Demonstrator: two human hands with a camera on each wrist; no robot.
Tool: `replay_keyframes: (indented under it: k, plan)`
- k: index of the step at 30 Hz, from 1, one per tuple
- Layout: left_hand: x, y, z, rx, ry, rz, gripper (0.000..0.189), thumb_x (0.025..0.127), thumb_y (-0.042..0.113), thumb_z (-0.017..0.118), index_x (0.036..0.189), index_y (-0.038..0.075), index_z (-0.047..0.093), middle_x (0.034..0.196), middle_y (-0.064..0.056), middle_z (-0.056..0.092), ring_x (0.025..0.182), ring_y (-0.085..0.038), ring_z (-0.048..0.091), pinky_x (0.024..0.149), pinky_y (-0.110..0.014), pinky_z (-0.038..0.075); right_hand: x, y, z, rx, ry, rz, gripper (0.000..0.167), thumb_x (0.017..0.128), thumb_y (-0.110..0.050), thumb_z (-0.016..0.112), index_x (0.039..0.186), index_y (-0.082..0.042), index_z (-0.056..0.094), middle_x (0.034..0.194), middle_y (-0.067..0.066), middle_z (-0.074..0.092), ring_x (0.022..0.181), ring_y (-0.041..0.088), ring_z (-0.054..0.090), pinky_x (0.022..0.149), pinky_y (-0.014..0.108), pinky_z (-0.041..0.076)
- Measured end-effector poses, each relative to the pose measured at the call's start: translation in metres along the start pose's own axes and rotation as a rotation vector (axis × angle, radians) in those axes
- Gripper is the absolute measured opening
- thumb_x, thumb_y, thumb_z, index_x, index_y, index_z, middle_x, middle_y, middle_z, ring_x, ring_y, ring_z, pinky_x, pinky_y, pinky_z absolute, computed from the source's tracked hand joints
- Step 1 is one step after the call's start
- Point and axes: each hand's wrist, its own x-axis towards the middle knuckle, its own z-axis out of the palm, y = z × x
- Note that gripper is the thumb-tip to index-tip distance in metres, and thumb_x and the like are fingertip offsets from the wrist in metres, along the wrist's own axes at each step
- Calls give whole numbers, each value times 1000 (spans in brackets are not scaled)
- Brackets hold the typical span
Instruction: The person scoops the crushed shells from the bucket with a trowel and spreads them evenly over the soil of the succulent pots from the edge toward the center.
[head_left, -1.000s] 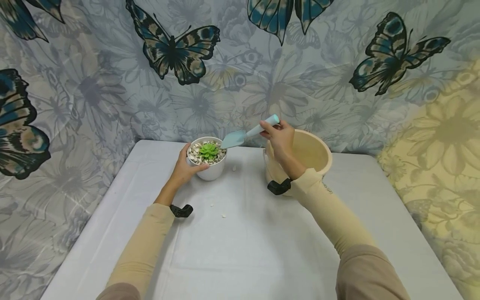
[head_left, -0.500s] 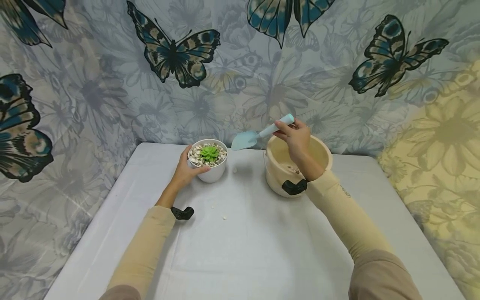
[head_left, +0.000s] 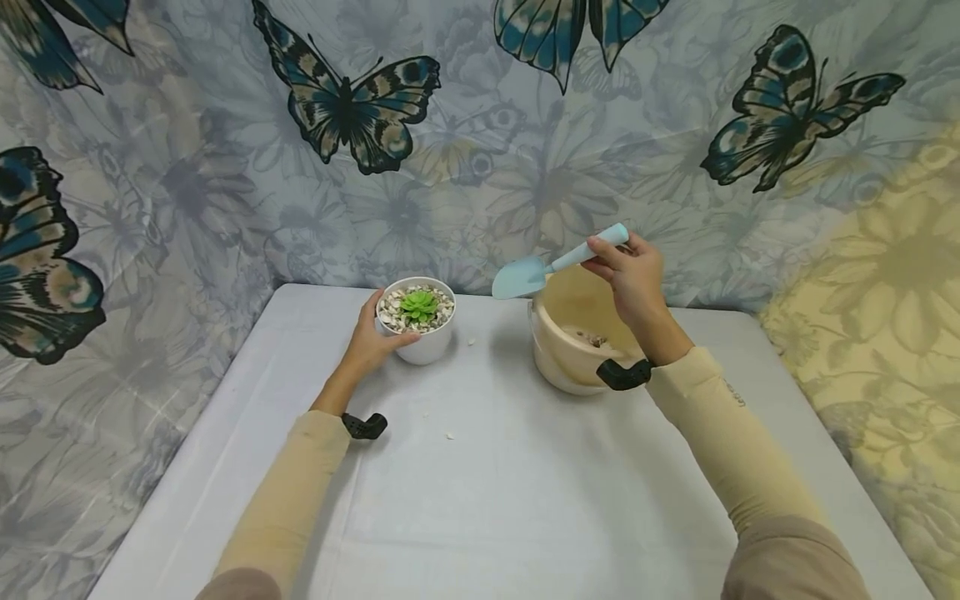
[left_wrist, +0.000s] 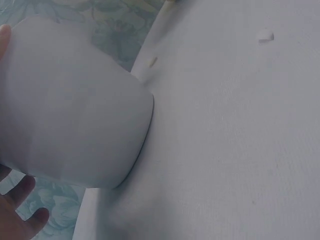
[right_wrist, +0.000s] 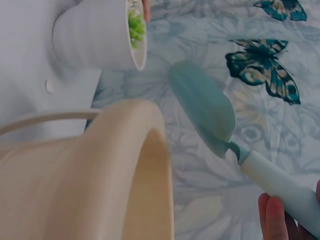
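Note:
A white flower pot (head_left: 425, 346) stands at the back left of the table, filled with pale pebbles around a green succulent (head_left: 418, 307). My left hand (head_left: 369, 343) holds its left side, thumb across the front and fingers round the far side, partly hidden by the pot. My right hand (head_left: 633, 271) grips the handle of a light blue garden trowel (head_left: 521, 277), raised over the cream bucket (head_left: 555, 354). The trowel's blade points left, past the bucket's rim, and looks bare in the right wrist view. A few pebbles (head_left: 592, 339) lie at the bottom of the bucket.
A white cloth covers the table (head_left: 480, 508). Loose pebbles lie on it, one (head_left: 450, 437) near the middle and another (head_left: 471, 342) right of the pot. Patterned butterfly fabric (head_left: 555, 183) hangs close behind the table. The bucket has a thin handle (right_wrist: 50, 119) at its side.
My right hand has carried the trowel rightward, from beside the pot's rim to above the bucket. My left hand and the pot have stayed in place.

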Motion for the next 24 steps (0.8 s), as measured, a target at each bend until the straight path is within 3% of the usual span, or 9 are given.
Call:
replay_keyframes:
  k: [10,24]
  plan:
    - [3,-2,0,15,9,16,109,78,38,81,158,18,8,163,-11,13,151,-32,13,120,-58,16,5,-12,-22,70,35,0,9,84,0,73,90,1,68,81,7,71,73,18,73,71,28,60]
    - [5,-5,-3,-5,6,24,110,78,37,82,158,18,8,163,-11,13,151,-32,13,120,-58,16,7,-29,-47,-16,97,-6,12,84,-1,73,94,1,67,82,6,69,74,16,73,70,27,60]
